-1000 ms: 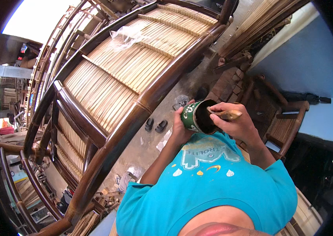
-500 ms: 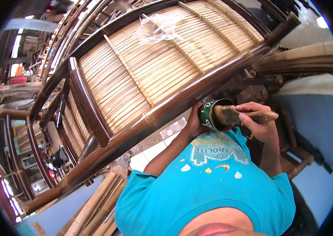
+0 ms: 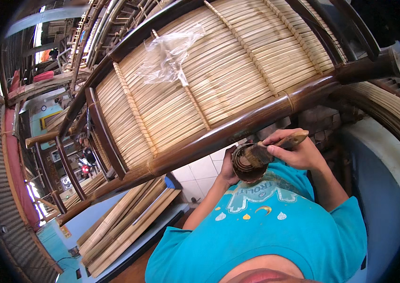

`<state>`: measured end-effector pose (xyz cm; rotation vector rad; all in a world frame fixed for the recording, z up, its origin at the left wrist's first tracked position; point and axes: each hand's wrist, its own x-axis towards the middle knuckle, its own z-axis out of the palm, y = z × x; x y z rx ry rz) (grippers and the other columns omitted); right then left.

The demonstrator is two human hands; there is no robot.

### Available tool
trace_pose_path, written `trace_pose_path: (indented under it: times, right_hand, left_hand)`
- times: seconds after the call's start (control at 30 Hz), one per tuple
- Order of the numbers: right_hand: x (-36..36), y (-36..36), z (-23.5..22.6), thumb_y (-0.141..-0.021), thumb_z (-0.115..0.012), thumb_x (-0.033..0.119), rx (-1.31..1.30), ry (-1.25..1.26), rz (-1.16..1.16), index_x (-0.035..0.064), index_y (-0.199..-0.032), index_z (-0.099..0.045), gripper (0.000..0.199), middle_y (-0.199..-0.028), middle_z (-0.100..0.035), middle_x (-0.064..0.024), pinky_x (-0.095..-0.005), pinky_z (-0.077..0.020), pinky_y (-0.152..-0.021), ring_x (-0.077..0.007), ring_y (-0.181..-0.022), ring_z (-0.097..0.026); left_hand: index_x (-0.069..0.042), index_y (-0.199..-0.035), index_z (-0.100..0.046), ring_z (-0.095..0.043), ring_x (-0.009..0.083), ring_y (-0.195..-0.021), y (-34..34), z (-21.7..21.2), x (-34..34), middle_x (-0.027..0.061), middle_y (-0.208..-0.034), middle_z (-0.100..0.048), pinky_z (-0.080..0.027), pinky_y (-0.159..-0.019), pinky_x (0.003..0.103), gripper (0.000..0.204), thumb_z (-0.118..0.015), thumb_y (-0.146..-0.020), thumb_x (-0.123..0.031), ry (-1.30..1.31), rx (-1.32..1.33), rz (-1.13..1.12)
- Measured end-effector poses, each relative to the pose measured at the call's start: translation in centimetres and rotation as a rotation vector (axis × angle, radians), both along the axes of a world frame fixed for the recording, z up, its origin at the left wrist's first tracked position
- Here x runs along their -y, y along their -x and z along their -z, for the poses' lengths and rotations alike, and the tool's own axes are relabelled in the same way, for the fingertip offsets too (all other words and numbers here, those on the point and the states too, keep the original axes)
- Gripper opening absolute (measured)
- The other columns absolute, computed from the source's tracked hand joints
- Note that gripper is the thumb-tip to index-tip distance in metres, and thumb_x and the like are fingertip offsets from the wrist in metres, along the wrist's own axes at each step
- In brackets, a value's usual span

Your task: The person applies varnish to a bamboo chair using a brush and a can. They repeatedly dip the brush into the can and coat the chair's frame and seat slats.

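Observation:
My left hand (image 3: 228, 166) is wrapped round the side of a round can (image 3: 242, 170), whose open top tilts toward me and shows a dark, coated inside. In my right hand (image 3: 290, 150) is a paintbrush (image 3: 295, 138), gripped by its wooden handle. The dark bristles reach over the can's mouth and seem to touch its rim. Just beyond both hands runs the glossy dark brown pole of a bamboo bench (image 3: 237, 123). Its pale slatted surface (image 3: 223, 80) is bound with several twisted strips, and a crumpled clear plastic bag (image 3: 169, 56) lies on it.
Split bamboo lengths (image 3: 124, 221) lie in a stack at the lower left. More bamboo strips (image 3: 374, 108) are at the right, above a blue and white wall (image 3: 384, 174). Bamboo frames (image 3: 108, 37) lean at the back left. White floor tiles (image 3: 200, 172) show below the bench.
The can has tipped so its mouth faces me more, and its green side is no longer visible. The brush has moved to the can's rim. My view has shifted, showing more at left.

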<state>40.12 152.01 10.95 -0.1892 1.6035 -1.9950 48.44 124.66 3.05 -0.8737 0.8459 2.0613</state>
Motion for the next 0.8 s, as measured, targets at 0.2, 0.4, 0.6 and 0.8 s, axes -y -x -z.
trace_pose_path:
  times: [0.2,0.4,0.6,0.8]
  right_hand:
    - [-2.6,2.6,3.3,-0.093,-0.071,0.017,0.314,0.225,0.012,0.0033,-0.105,-0.073,0.018,-0.093,-0.072,-0.0052,-0.0267,-0.0543,-0.070,-0.0116,-0.082,-0.066]
    - [-3.6,3.2,7.8,-0.094,-0.067,0.027,0.578,0.541,0.190,0.0028,-0.106,-0.067,0.027,-0.088,-0.068,-0.0041,-0.0280,-0.0550,-0.061,-0.0120,-0.071,-0.065]
    - [-5.0,5.1,8.8,-0.096,-0.065,0.032,0.709,0.747,0.498,0.0062,-0.112,-0.063,0.030,-0.093,-0.069,-0.0043,-0.0287,-0.0578,-0.068,-0.0147,-0.080,-0.069]
    - [-6.1,7.7,7.8,-0.103,-0.054,0.033,0.593,0.899,0.524,0.0072,-0.120,-0.063,0.032,-0.105,-0.073,-0.0055,-0.0308,-0.0595,-0.070,-0.0170,-0.089,-0.072]
  left_hand:
    - [-0.008,-0.149,-0.046,-0.055,0.0357,-0.132,-1.2,2.0,-0.3,0.0174,-0.147,-0.055,-0.043,-0.113,0.048,0.068,-0.033,-0.101,-0.055,-0.281,0.106,-0.166]
    - [-0.009,-0.147,-0.049,-0.060,0.0435,-0.122,-0.6,-1.1,-2.9,0.0240,-0.135,-0.061,-0.051,-0.102,0.057,0.065,-0.037,-0.101,-0.053,-0.024,0.024,-0.079]
    - [-0.019,-0.153,-0.041,-0.053,0.0620,-0.118,3.7,-6.8,-5.9,0.0418,-0.140,-0.042,-0.060,-0.080,0.064,0.061,-0.050,-0.100,-0.048,-0.611,0.099,-0.425]
    - [-0.037,-0.161,-0.019,-0.052,0.0615,-0.119,9.3,-8.5,-3.1,0.0421,-0.140,-0.037,-0.060,-0.081,0.067,0.071,-0.055,-0.101,-0.050,-0.568,-0.350,-0.346]
